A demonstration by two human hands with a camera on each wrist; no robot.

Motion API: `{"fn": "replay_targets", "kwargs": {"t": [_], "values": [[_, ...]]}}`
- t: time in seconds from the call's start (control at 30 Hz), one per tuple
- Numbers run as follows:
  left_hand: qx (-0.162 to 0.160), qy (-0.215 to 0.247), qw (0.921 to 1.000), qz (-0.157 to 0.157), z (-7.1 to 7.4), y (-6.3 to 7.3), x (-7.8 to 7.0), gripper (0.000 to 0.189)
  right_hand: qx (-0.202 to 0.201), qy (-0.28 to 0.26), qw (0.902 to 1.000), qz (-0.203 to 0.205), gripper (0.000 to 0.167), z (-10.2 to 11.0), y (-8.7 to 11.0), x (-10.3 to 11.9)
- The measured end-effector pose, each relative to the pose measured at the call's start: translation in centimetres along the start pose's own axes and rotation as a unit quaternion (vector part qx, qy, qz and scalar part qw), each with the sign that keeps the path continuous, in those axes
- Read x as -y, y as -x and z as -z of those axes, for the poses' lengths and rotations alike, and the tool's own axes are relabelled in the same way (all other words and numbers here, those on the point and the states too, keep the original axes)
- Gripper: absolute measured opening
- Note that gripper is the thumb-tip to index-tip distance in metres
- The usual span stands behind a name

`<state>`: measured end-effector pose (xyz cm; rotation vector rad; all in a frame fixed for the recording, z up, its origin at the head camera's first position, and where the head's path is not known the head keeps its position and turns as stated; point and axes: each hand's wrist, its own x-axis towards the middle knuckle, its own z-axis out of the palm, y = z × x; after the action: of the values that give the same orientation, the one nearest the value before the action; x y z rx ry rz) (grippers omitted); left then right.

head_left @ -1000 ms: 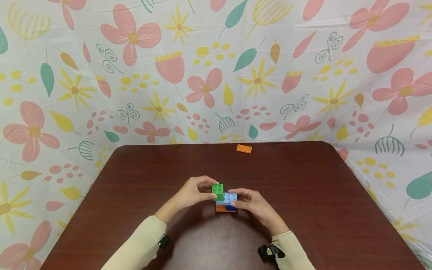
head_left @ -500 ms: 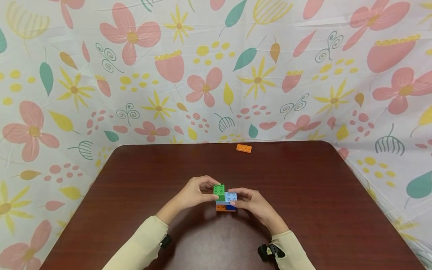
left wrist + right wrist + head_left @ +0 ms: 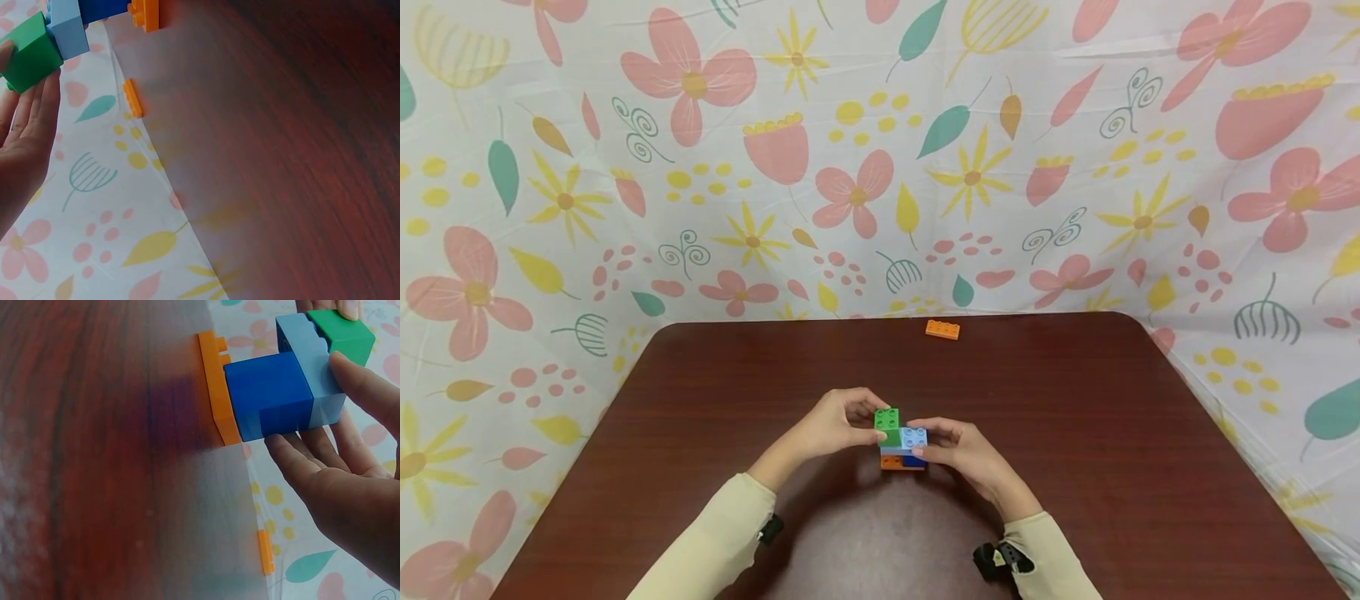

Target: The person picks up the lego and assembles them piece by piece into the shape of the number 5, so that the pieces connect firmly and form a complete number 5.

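Near the middle of the table stands a small stack of toy building bricks. An orange flat brick [image 3: 219,394] is at its base, with a dark blue brick [image 3: 269,394] on the base's right part. Across that lies a light blue brick [image 3: 914,437], overhanging to the left. A green brick [image 3: 887,427] sits on the left end of the light blue one. My left hand [image 3: 835,427] pinches the green brick between thumb and fingers. My right hand [image 3: 966,458] grips the light blue and dark blue bricks from the right, thumb in front and fingers behind.
A second orange flat brick [image 3: 942,330] lies at the far edge of the dark brown table [image 3: 760,358]. Behind the table hangs a white cloth [image 3: 857,117] with flowers and leaves. Black straps [image 3: 1000,560] circle both wrists.
The green brick has shifted slightly right, with the left hand, onto the light blue brick's left end, lining up with its studs. The right hand and lower bricks have stayed put.
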<state>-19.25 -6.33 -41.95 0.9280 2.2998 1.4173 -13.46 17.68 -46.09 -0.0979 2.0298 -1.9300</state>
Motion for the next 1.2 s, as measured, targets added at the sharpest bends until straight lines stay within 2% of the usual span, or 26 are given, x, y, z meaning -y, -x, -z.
{"fn": "replay_targets", "kwargs": {"t": [0.27,0.6,0.7,0.97,1.2], "values": [[-0.001,-0.007,0.9999,-0.007,0.0,0.0,-0.3,0.029,-0.004,0.002,1.0,0.0,0.046,0.0,0.0,0.0],[-0.006,-0.003,0.9998,0.02,0.0,0.0,-0.3,0.028,-0.007,0.001,1.0,-0.004,0.045,-0.1,-0.1,-0.1],[-0.012,-0.006,0.9998,0.014,-0.2,-0.1,-0.2,0.028,-0.008,0.0,1.0,-0.004,0.045,-0.1,-0.2,-0.1],[-0.003,-0.006,1.0,0.006,-0.7,0.0,-0.4,0.029,-0.008,0.006,0.9999,0.006,0.047,-0.2,0.1,-0.1],[-0.015,-0.057,0.998,-0.025,-1.1,0.5,-0.6,0.029,-0.02,0.003,0.9998,0.004,0.045,-0.3,0.1,0.0]]}}
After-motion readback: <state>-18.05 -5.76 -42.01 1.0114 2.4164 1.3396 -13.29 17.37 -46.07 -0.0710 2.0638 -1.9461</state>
